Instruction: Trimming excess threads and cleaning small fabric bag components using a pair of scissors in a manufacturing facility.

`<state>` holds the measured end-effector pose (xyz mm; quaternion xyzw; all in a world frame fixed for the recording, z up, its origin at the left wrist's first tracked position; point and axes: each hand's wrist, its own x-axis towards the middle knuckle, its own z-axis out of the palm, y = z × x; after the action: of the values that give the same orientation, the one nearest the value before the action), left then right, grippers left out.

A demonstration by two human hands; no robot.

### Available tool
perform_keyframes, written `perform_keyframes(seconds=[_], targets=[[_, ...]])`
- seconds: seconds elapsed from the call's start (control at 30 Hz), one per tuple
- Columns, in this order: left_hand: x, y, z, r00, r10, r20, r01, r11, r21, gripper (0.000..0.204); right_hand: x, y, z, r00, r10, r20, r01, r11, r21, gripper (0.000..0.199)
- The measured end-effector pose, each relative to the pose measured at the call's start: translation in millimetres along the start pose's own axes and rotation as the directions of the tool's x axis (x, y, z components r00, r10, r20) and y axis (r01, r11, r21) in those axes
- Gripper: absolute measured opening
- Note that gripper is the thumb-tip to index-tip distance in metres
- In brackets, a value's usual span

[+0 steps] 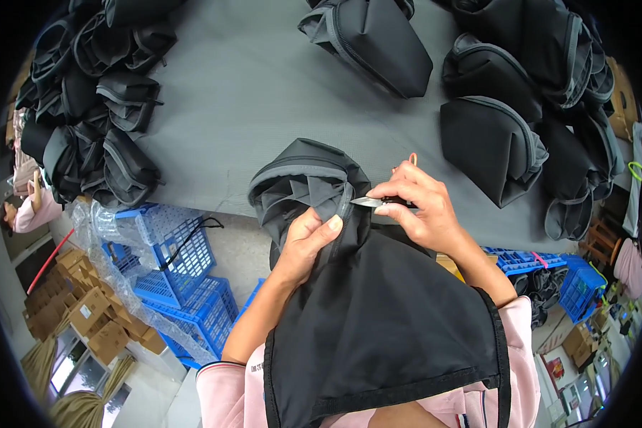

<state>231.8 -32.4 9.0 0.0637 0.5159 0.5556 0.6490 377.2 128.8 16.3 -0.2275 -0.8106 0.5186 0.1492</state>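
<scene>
A black fabric pouch with a grey-edged zip opening rests at the table's near edge, its grey lining showing. My left hand reaches into the opening and pinches the lining's seam between thumb and fingers. From the right, my right hand is closed around small thread snips. Their pointed metal blades touch or nearly touch the seam edge, just above my left thumb. An orange loop sticks up behind the right fingers. Whether a loose thread lies between the blades is too small to tell.
Similar black pouches are heaped on the grey table at left and right, with another pouch at the far middle. Blue plastic crates stand below on the left, beside cardboard boxes. Another person is at far left.
</scene>
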Motion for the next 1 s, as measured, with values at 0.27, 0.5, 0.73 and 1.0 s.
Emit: perform_keyframes(seconds=[0.27, 0.5, 0.73, 1.0], targets=[[0, 0, -2, 0.999, -0.004, 0.038, 0.003, 1.000, 0.022, 0.036, 17, 9, -12, 0.974, 0.105, 0.203, -0.139, 0.977, 0.163, 0.023], [-1, 1, 0, 0.998, -0.033, 0.054, 0.030, 0.998, 0.058, 0.035, 24, 20, -15, 0.948, -0.028, 0.318, -0.058, 0.965, 0.256, 0.022], [1, 5, 5, 0.997, -0.052, 0.059, 0.049, 0.997, 0.055, 0.033, 17, 25, -12, 0.970, -0.100, 0.220, 0.053, 0.976, 0.211, 0.021], [1, 1, 0, 0.996, -0.069, 0.058, 0.066, 0.996, 0.054, 0.031, 3, 18, -8, 0.989, 0.029, 0.148, -0.071, 0.955, 0.287, 0.019]])
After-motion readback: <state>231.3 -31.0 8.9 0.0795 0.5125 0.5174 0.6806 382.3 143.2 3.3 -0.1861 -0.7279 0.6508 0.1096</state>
